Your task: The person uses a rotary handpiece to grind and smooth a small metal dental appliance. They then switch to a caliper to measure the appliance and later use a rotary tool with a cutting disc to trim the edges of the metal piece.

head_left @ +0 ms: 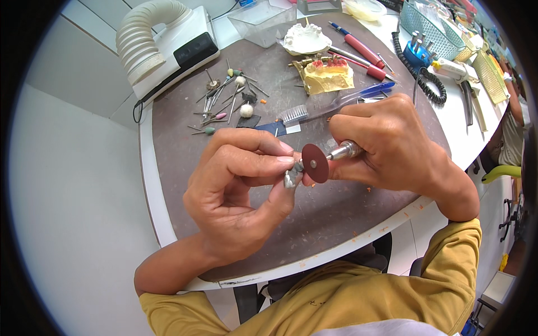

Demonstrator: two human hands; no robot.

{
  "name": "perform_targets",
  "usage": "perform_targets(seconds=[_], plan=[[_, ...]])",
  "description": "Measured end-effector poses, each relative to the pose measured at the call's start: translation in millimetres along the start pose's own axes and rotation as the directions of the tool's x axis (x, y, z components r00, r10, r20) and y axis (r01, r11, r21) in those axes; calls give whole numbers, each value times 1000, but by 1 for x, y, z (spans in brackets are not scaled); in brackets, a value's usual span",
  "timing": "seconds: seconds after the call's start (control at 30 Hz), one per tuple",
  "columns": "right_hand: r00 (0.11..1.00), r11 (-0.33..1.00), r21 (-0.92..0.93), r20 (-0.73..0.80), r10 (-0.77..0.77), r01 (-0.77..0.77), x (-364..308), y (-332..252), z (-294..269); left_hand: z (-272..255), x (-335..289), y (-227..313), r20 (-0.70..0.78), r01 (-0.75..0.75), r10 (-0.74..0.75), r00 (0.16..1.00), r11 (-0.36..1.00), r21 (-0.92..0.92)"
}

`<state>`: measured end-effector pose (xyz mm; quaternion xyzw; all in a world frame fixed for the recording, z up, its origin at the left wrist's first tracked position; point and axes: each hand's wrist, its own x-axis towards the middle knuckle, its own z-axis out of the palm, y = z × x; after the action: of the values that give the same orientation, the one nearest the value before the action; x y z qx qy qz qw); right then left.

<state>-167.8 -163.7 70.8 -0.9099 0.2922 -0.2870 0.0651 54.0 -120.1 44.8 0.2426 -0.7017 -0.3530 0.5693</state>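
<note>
Between the thumb and fingertips of my left hand (235, 193) is a small grey metal dental casting (290, 177), partly covered by the fingers. My right hand (389, 145) is closed around a silver rotary handpiece (348, 149). A thin reddish-brown cutting disc (316, 154) is mounted at the handpiece's tip. The disc stands right beside the casting; whether they touch I cannot tell. Both hands are held close together over the brown work mat (263, 235).
Several mounted burs and polishing tips (221, 103) lie at the left. Behind my hands are a clear-handled toothbrush (336, 105), a yellow dental model (328, 78) and a white plaster cast (305, 40). A white ribbed hose unit (137, 50) stands far left; a blue bur stand (417, 55) is far right.
</note>
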Motion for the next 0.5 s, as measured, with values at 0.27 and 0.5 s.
perform_targets(seconds=[0.27,0.5], plan=[[1000,1000,-7,-4,-6,6,1,-1,-1,-1,0,0,15,-5,5,1000,1000,20],[1000,1000,8,-28,-9,10,1,-1,0,-1,1,2,10,15,-15,1000,1000,18]])
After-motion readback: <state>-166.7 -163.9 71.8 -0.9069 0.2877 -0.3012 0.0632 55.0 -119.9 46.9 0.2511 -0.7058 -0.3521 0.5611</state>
